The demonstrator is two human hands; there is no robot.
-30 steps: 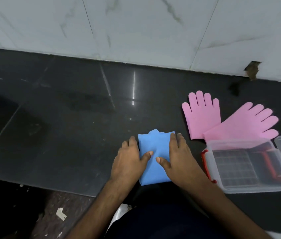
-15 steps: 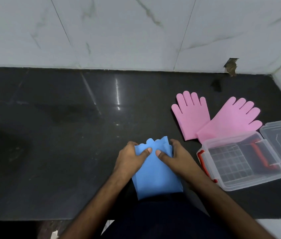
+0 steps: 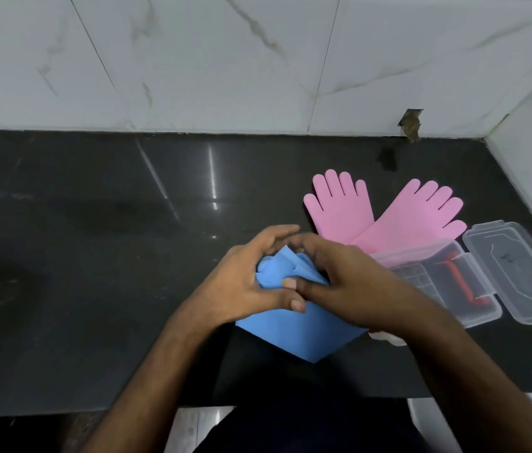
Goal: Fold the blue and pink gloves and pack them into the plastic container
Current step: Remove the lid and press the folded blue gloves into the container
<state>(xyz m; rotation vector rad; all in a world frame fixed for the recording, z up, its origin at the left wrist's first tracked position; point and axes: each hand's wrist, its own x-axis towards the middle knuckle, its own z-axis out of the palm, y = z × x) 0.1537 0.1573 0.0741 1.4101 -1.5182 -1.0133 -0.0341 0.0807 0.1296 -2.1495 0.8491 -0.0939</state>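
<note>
The blue gloves (image 3: 294, 328) lie stacked near the counter's front edge, their finger end bunched and lifted. My left hand (image 3: 245, 279) and my right hand (image 3: 339, 282) curl around that bunched end from both sides, thumbs meeting on top. Two pink gloves (image 3: 385, 220) lie flat and spread behind my right hand. The clear plastic container (image 3: 447, 282) sits open to the right, red clips showing inside; my right wrist hides its near left corner.
The container's clear lid (image 3: 519, 273) lies beside it, near the right wall. A dark polished counter (image 3: 94, 256) stretches left. White marble tiles form the back wall, with a chipped hole (image 3: 411, 124). The counter's front edge runs just below the blue gloves.
My hands have moved from pressing the blue gloves flat to gathering and lifting their finger end, rolling it toward me. The camera has tilted down and shifted.
</note>
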